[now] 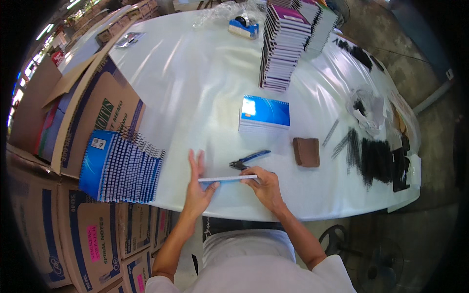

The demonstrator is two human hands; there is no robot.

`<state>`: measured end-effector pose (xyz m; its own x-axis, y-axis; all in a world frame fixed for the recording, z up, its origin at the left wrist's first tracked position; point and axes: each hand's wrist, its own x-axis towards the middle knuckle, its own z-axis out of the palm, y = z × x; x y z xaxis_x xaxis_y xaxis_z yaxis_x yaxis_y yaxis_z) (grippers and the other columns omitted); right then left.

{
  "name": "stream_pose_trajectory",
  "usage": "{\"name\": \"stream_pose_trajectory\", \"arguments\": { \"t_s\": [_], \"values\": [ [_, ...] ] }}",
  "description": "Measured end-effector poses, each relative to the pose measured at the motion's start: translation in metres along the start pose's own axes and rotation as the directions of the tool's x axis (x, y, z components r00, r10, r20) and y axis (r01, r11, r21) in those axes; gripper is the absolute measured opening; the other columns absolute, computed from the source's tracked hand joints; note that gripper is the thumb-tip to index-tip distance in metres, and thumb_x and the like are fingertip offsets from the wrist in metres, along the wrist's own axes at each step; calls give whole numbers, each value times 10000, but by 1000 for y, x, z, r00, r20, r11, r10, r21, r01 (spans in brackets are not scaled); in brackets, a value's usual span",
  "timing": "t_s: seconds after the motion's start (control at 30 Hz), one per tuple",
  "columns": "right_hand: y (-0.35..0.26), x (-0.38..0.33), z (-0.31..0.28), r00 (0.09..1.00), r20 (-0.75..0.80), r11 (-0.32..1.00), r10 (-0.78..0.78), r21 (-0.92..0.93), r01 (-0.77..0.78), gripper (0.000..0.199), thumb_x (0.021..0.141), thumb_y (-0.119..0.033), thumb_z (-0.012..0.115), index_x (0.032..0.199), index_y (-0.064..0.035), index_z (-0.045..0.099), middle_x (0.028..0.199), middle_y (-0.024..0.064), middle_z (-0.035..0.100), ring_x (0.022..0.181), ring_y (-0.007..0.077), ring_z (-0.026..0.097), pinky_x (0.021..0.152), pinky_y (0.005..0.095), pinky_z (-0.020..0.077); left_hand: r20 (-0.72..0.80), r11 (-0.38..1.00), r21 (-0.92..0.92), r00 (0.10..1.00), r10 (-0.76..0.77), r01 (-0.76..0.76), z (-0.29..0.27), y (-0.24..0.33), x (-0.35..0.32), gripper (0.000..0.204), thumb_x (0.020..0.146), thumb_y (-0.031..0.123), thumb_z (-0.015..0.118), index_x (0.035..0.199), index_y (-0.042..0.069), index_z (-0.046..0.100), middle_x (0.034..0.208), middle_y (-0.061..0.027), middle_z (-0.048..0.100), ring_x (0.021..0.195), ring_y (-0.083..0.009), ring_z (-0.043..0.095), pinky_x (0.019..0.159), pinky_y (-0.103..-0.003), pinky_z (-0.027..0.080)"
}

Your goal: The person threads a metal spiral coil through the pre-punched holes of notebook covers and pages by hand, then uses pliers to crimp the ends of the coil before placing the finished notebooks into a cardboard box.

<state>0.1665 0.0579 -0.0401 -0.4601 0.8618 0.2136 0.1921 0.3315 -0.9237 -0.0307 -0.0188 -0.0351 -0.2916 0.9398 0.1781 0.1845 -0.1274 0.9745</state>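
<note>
White table [195, 88], thin blue-covered notebook [227, 179] edge-on between both hands.

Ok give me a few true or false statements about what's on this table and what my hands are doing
1. Both hands hold a notepad on edge: the left hand at one end, the right hand at the other end of the notepad. True.
2. The pliers are in the right hand. False: they lie on the table, just beyond it.
3. A blue notebook lies flat near the table's middle. True.
4. The tall stack of notebooks stands at the near edge. False: it stands toward the far side.
5. The black spiral coils lie on the left. False: they lie on the right.
</note>
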Motion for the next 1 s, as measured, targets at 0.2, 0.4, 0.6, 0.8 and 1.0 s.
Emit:
{"name": "stream_pose_trajectory", "arguments": {
  "t_s": [0.2,0.4,0.6,0.8,1.0],
  "values": [
    [-5,4,-10,999,48,999,-10,34,9,251,783,34,737,1016,-32,670,889,89,696,794,197,641,752,285,505,413,350,828,899,147,-438,40,72,23,782,879,434,635,1502,83,320,1547,-173,328,1439,-395,273,1128,-536,280],
    [15,86,-154,861,-509,931,-5,-316,-181,119,898,-100,635,976,-33,696,904,103,714,812,231,659,798,333,524,468,424,781,880,86,-457,41,52,20,564,930,364,580,1440,162,446,1353,-68,592,1246,-336,551,1038,-494,420],
    [132,127,-248,791,-602,289,-112,-781,-553,200,891,-155,636,951,34,604,843,198,661,816,307,682,716,428,541,460,445,772,882,104,-455,45,56,30,542,920,366,598,1406,152,487,1338,-90,599,1240,-338,555,1008,-454,462],
    [8,101,-179,973,-225,988,56,-131,-87,142,914,-4,562,1027,-7,648,833,35,630,746,100,617,602,228,488,422,444,783,896,138,-437,42,52,29,543,918,380,597,1402,158,491,1339,-92,598,1223,-347,568,1012,-456,458],
    [-39,34,-85,980,176,993,-96,-47,105,263,791,95,700,1017,-41,711,991,66,654,862,179,621,715,301,522,464,413,781,878,118,-468,44,54,35,544,921,366,589,1416,172,474,1351,-63,592,1233,-342,561,1042,-511,417]
  ]
}}
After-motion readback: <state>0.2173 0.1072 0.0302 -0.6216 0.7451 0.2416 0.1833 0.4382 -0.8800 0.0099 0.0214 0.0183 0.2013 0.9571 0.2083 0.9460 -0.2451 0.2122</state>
